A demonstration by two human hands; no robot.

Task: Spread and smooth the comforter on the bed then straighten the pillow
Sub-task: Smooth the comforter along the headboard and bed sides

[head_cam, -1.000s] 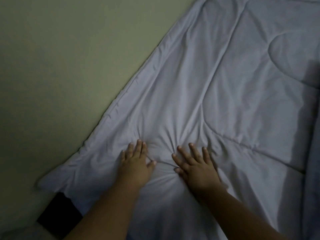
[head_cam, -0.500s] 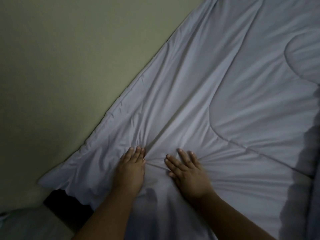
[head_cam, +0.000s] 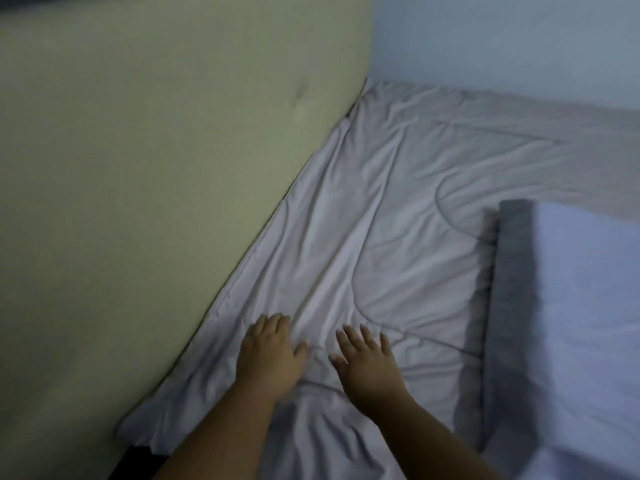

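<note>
A pale grey quilted comforter (head_cam: pixel 398 209) lies spread over the bed, still creased around my hands. My left hand (head_cam: pixel 268 355) presses flat on it near the left edge, fingers straight. My right hand (head_cam: pixel 369 362) lies flat beside it, fingers spread, a short gap between the two. A light pillow (head_cam: pixel 585 306) with a darker grey side sits on the comforter at the right.
A yellow-green padded panel (head_cam: pixel 138 202) runs along the bed's left edge. A pale blue wall (head_cam: pixel 502 39) stands behind the bed. A dark gap (head_cam: pixel 128 467) shows below the comforter's near left corner.
The view has lifted, bringing the pillow and far wall into sight. Both hands have slid slightly apart on the comforter, and the bunched folds between them have flattened.
</note>
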